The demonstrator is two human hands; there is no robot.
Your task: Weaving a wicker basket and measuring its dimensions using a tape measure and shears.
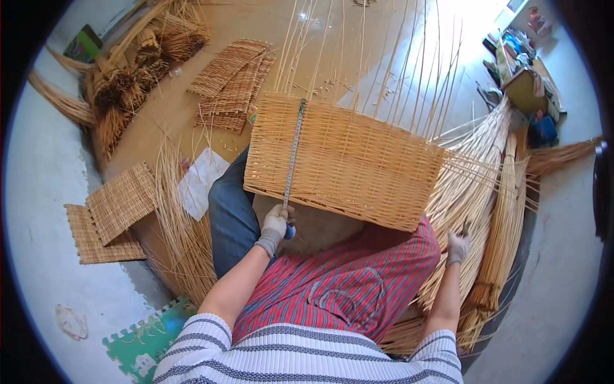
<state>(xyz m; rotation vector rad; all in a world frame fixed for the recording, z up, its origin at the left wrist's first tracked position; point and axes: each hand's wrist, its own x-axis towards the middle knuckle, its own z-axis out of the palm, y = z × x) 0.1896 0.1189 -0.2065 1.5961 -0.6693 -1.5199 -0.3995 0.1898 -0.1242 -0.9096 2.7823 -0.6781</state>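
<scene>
a woven panel (358, 160) rests at the person's knees (227, 198), a tape measure (294, 151) across it, left hand (275, 225) pinching the tape below its near edge, right hand (458, 246), grip unclear, by pale stalks (474, 168) right of the panel.

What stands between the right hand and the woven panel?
Here, the cloth-covered right knee lies between the right hand and the lower right corner of the woven panel; higher up, strands jut from its right edge.
</scene>
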